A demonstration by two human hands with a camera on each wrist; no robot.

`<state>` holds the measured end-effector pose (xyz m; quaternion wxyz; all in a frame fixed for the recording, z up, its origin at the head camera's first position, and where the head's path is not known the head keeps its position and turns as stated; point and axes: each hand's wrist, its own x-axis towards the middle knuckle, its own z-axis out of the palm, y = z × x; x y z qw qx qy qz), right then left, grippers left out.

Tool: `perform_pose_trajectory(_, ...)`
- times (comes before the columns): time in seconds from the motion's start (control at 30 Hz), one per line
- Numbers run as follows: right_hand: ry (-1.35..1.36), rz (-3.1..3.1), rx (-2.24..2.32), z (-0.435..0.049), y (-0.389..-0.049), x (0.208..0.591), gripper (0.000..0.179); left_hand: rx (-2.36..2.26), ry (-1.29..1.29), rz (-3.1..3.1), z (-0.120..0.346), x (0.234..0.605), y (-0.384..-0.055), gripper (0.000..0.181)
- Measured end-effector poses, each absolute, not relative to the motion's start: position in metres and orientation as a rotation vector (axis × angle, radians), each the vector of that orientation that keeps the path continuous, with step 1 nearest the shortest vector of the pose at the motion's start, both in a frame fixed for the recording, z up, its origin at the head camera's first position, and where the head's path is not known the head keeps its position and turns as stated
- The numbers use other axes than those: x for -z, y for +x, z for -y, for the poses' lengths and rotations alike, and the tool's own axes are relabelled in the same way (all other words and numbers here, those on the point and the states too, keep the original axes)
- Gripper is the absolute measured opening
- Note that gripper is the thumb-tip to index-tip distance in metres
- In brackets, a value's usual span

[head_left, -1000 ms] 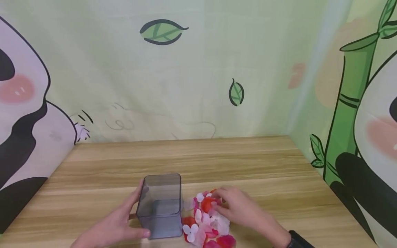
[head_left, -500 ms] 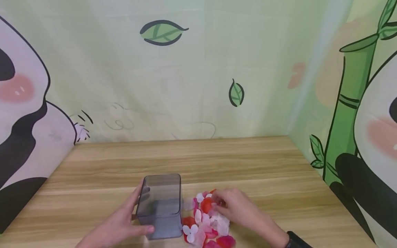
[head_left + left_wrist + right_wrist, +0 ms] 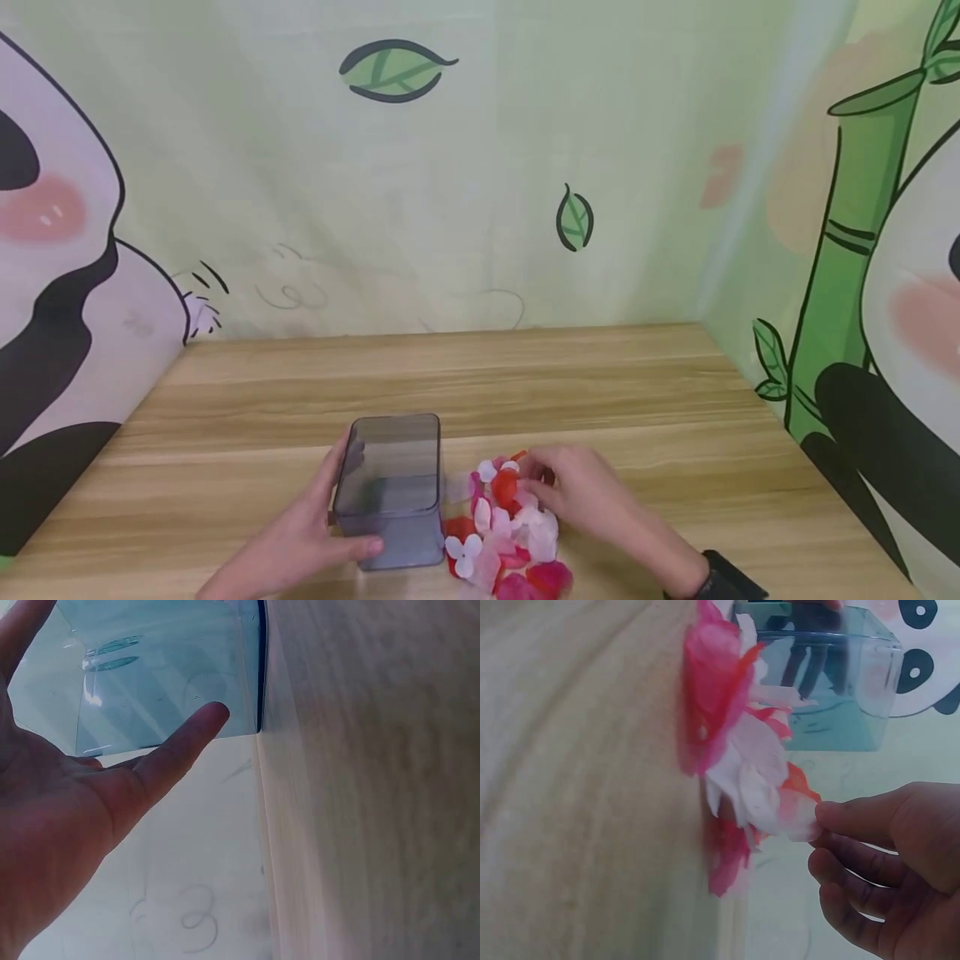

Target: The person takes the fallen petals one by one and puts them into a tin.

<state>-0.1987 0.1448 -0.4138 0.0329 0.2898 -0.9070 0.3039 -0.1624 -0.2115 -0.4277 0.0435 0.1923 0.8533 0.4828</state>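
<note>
A see-through grey-blue plastic box [image 3: 408,540] stands on the wooden table. My left hand [image 3: 300,537] holds it from the left, the thumb across its near face and the fingers along its left side, where some show through the plastic. Right of the box lies a loose heap of artificial petals [image 3: 501,537] in red, pink and white. Above the heap's far right part, my right hand [image 3: 581,492] pinches a pale pink petal [image 3: 799,817] between thumb and forefinger. In the right wrist view this petal overlaps the others, and the remaining fingers curl loosely below.
The wooden table [image 3: 600,375] runs back to a green cloth backdrop [image 3: 480,167] printed with pandas, leaves and bamboo. A white three-petalled flower [image 3: 464,554] lies in the heap close to the box's right side. A black band [image 3: 723,577] circles the right wrist.
My left thumb has slid slightly right along the box's near face. My right hand stays at the heap with its fingertips lifted a little. The head view has shifted slightly.
</note>
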Motion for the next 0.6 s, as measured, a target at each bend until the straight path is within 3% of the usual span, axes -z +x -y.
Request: perform_pose_trajectory(0.6, 0.868, 2.647, -0.921, -0.158, -0.198, 0.396, 0.016, -1.396, 0.617, -2.701, 0.209, 0.427, -0.16, 0.129)
